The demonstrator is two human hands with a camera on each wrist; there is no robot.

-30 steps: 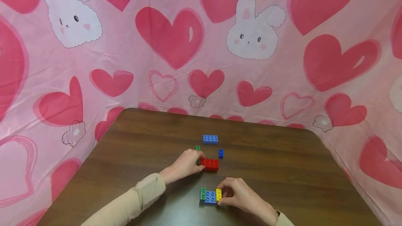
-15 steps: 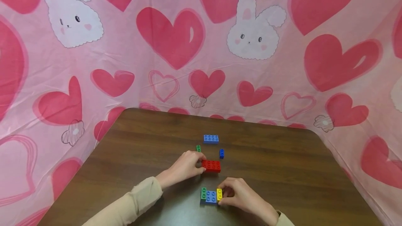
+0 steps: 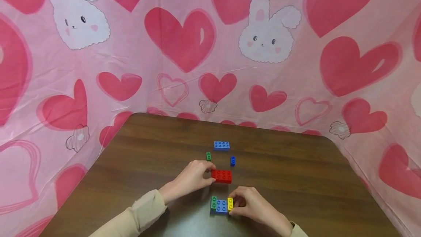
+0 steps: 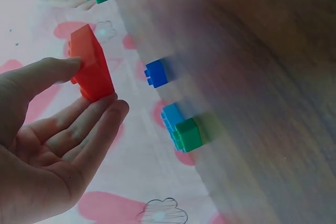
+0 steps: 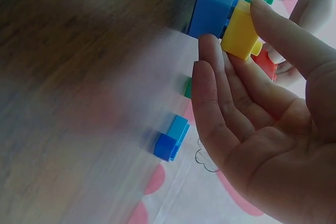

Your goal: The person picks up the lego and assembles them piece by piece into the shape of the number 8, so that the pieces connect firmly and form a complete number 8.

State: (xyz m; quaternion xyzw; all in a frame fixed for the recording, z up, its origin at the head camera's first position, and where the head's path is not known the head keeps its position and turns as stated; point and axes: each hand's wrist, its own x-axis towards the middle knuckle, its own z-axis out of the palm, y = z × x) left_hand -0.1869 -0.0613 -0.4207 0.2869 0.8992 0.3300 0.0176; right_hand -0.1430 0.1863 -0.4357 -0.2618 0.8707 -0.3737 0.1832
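My left hand [image 3: 192,178] pinches a red eight-stud toy brick [image 3: 222,176] by its left end, between thumb and fingertips. In the left wrist view this red brick [image 4: 93,69] appears raised off the tabletop. Closer to me lies a blue brick [image 3: 222,206] with a small green brick [image 3: 213,202] on its left end and a small yellow brick [image 3: 230,204] on its right end. The thumb and fingers of my right hand [image 3: 254,206] pinch the yellow brick, which sits on the blue one in the right wrist view.
Beyond the hands on the brown wooden table [image 3: 158,138] stand a light blue eight-stud brick [image 3: 222,145], a small green brick [image 3: 208,156] and a small dark blue brick [image 3: 232,161]. A pink cloth [image 3: 227,57] with hearts and rabbits hangs behind the table.
My left hand has drawn the red brick a little nearer to me, uncovering more of the small green brick behind it. The right hand stays at the yellow brick.
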